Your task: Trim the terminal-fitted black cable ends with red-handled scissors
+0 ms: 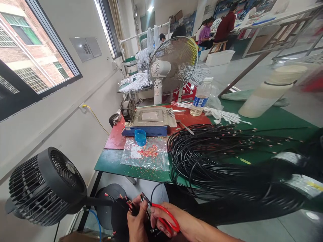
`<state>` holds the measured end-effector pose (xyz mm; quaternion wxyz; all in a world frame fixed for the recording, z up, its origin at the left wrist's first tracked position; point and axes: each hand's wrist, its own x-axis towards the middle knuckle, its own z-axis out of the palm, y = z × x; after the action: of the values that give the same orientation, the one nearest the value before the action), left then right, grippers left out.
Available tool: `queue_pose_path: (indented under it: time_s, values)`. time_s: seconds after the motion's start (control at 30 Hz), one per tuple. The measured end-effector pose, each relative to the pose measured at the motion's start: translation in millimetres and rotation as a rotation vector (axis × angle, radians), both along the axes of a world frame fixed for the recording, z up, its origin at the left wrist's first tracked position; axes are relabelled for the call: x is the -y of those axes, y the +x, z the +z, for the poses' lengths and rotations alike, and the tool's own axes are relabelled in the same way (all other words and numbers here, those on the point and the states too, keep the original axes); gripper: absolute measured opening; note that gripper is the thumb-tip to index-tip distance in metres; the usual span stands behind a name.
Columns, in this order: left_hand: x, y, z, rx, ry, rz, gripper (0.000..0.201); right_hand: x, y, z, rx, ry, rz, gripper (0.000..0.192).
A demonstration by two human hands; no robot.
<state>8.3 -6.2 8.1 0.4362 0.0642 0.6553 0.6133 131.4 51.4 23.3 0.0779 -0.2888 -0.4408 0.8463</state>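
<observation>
At the bottom centre, my left hand [138, 220] is closed round a bunch of black cables [123, 201] whose ends show short red and pale wire tips. My right hand [164, 215] grips scissors [174, 222] by their large red loop handles. The dark blades [143, 196] point up and to the left, close by my left thumb and one cable; whether they touch it I cannot tell. A big coil of black cables [194, 164] lies on the green table [108, 164] beyond, and its loops hang over the front edge.
A clear plastic bag [126, 159] bears red and yellow scraps [148, 151] and a blue cup [140, 137]. Behind it sits a blue-based heating device [148, 117]. A bottle [199, 97] and a pale flask [272, 90] stand at the back. A black fan [60, 181] is at left.
</observation>
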Motion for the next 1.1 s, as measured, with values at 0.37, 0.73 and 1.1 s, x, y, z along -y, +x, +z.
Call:
queue_pose_path:
  time_s: [0.37, 0.73, 1.1]
  values:
    - [0, -2, -2.8, -0.007, -0.053, -0.057, 0.034, 0, 0, 3.8, 0.041, -0.035, 0.033, 0.051]
    - [2, -8, -0.7, -0.136, -0.083, -0.112, 0.032, 1, 1, -7.2, 0.089, 0.035, 0.035, 0.047]
    - [4, -1, 8.4, -0.047, -0.048, -0.098, 0.030, 5, -2, -8.3, -0.035, -0.115, -0.002, 0.052]
